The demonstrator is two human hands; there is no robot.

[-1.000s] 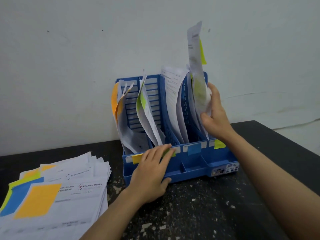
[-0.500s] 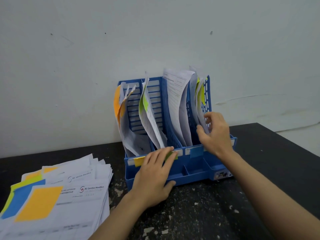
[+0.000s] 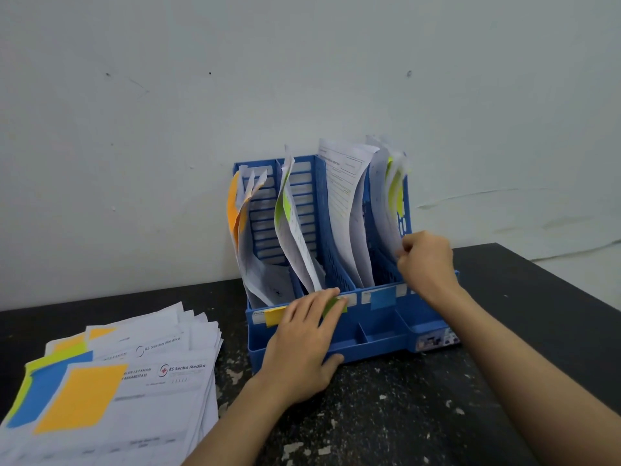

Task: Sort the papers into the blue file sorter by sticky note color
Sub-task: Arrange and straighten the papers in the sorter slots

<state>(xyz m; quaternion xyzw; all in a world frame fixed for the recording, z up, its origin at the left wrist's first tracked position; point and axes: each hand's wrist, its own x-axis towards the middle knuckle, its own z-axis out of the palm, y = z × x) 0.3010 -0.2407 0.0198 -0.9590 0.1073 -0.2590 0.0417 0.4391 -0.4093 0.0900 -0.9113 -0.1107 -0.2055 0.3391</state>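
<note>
I'm seeing the yellow-noted paper (image 3: 391,210) now seated in the sorter's (image 3: 373,334) rightmost slot; right hand (image 3: 426,260) still pinching its edge. Left hand (image 3: 302,341) is lying open, bracing the front; next sheet from the stack (image 3: 127,381) is waiting.

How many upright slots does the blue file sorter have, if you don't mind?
4, left to right: orange-note papers, green-note papers, plain-looking papers, yellow-note papers by the right hand.

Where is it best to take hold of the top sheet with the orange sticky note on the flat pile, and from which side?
Probably grip the top white sheet with the orange sticky note at its right edge, coming from the right: the fanned paper pile lies flat and that edge is exposed towards the free black tabletop.
</note>
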